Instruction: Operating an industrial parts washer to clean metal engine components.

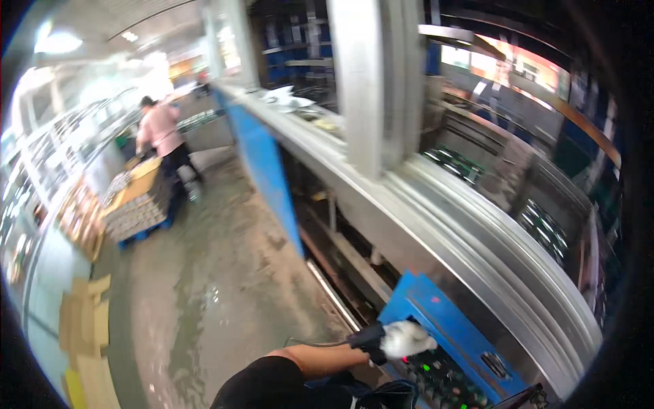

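Note:
My left hand (407,339), in a white glove with a black band at the wrist, reaches across to a blue metal panel (446,310) low on the machine's side. It is at the upper edge of a dark face (446,380) set with small red and green spots that look like lights or buttons. Whether the glove touches it I cannot tell, and motion smears the fingers. A thin dark cord runs along the forearm. My right hand does not show.
A long metal rail (470,238) and an upright post (361,88) stand along the machine on the right. A wet floor (211,293) runs along the left. Farther off, a person in pink (162,129) stands by a loaded blue pallet (146,230). Flattened cardboard (85,320) lies at the left.

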Tool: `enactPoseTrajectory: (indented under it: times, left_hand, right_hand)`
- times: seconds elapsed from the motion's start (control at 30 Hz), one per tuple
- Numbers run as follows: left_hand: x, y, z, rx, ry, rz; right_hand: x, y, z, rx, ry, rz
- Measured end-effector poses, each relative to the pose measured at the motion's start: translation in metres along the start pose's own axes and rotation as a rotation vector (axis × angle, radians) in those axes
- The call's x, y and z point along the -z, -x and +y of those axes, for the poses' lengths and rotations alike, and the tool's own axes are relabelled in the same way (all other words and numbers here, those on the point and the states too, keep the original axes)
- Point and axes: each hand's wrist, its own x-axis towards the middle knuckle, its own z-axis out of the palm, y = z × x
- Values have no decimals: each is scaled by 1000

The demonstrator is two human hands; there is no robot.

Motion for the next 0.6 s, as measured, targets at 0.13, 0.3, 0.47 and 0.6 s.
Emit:
enactPoseTrajectory:
  times: [0.13,0.3,0.47,0.6]
  left_hand:
    - [-16,-12,-27,-116,110,22]
    - [-13,-16,-23,-194,141,119]
    - [-31,-27,-45,-221,176,210]
    - [-17,-12,-27,-229,202,137]
  right_hand:
    - [1,-74,-76,-331,-472,-328]
    - [-12,-109,-124,-325,-579,-410]
    - [-17,-120,-152,-291,-636,-465]
    - [-15,-117,-157,-296,-637,-474]
